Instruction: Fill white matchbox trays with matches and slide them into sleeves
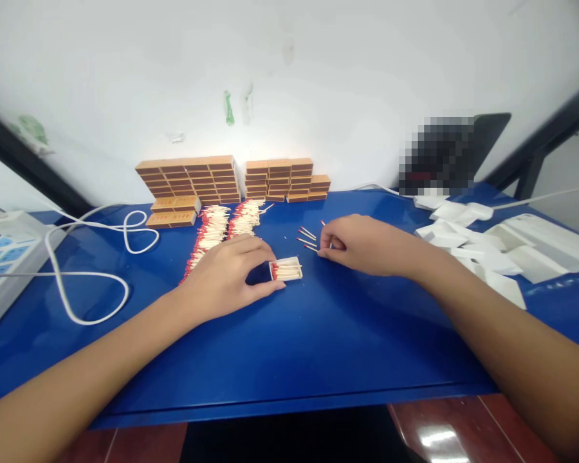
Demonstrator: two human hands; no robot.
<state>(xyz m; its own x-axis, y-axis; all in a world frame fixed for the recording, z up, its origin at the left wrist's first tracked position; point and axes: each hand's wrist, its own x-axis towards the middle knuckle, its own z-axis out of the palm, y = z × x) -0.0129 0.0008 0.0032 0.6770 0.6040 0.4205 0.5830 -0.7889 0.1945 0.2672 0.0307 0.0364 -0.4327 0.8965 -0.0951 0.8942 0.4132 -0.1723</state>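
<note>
My left hand [236,273] grips the left end of a small white matchbox tray [294,274] between thumb and fingers. Inside the tray lie matches [285,267] with their red heads to the left. To the right, my right hand [350,244] is closed in a pinch at the end of a match [311,248] on the table; its fingertips partly hide what they hold. Several loose matches [307,236] lie just left of those fingers. Behind my left hand, two long heaps of red-headed matches [212,228] are partly covered by it.
Stacks of brown matchboxes [193,183] stand against the wall, with another group [280,180] beside them. White empty trays [463,241] are piled at the right, near a dark, pixelated object [487,145]. A white cable [62,302] loops across the blue table [280,360] at left.
</note>
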